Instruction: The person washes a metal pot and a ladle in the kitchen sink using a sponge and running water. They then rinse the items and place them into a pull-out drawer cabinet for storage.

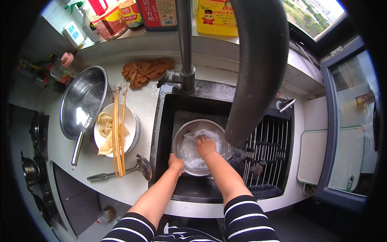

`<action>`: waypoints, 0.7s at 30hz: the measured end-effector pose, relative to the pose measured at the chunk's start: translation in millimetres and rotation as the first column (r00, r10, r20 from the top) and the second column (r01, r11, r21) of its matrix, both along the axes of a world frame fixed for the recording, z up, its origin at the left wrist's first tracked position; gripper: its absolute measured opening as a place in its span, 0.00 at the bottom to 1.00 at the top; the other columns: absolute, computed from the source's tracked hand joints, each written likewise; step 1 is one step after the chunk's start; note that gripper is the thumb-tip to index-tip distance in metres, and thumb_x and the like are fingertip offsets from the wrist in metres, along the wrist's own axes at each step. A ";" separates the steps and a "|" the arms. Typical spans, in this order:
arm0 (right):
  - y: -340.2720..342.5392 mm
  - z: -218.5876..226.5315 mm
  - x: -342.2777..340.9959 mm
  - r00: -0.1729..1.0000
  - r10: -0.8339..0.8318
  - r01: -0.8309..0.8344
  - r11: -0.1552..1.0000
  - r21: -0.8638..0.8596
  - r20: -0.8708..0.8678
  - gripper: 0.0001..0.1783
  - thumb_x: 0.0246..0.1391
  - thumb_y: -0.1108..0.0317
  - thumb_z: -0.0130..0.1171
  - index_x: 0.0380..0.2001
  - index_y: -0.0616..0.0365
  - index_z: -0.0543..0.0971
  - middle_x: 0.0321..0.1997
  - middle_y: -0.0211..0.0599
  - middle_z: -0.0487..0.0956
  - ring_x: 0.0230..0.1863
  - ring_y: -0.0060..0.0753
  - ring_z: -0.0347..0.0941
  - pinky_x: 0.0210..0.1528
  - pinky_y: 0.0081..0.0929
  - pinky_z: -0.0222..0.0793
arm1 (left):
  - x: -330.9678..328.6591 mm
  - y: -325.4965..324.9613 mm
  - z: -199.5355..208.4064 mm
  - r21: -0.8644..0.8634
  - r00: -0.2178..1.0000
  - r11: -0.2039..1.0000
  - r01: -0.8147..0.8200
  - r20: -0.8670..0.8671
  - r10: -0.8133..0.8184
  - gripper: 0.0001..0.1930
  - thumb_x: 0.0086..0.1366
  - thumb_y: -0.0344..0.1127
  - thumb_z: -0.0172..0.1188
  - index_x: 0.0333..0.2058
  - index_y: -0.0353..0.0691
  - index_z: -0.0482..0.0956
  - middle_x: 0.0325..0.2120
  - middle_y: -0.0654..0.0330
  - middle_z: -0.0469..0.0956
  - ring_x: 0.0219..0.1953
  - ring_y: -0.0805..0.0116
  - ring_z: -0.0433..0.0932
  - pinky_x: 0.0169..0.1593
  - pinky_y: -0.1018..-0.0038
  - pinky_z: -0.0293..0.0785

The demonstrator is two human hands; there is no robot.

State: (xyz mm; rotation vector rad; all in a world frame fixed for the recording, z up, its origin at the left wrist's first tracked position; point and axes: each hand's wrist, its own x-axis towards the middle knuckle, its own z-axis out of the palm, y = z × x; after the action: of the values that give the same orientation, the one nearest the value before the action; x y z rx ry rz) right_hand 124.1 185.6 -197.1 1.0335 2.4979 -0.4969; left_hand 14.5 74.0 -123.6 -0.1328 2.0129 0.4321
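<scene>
Clasps the basin (177,139), down in the sink (163,129), by its rim at eight o'clock with the left hand (176,163). Dips the right hand (206,146) into suds (189,152) near the middle, half hidden; cannot tell whether clenched or released. Has the ladle (142,169) outside at eight, cloth (147,71) at eleven.

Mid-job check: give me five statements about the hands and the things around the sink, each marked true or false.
1. The right hand is in the foamy water inside the metal bowl. True.
2. The left hand is holding the ladle. False: the left hand holds the metal bowl's edge; the ladle lies on the counter.
3. The chopsticks lie across the white bowl. True.
4. The brown cloth is draped over the tap. False: the brown cloth lies beside the tap.
5. The rack is left of the metal bowl. False: it is to the right.
</scene>
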 end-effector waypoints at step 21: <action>31.8 65.4 -60.8 0.874 0.109 0.014 0.968 0.249 -0.474 0.12 0.45 0.70 0.52 0.37 0.50 0.73 0.40 0.39 0.70 0.42 0.42 0.71 0.33 0.34 0.75 | -3.7 -6.2 -10.6 0.012 0.999 0.999 0.040 0.025 -0.041 0.31 0.55 0.20 0.45 0.59 0.37 0.49 0.40 0.37 0.72 0.25 0.46 0.79 0.17 0.61 0.73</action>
State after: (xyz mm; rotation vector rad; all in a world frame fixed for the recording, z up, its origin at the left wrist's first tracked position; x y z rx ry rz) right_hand 63.2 217.3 -131.7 1.0303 3.0909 -0.4882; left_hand 10.8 67.8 -134.2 -0.0900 1.9850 0.4142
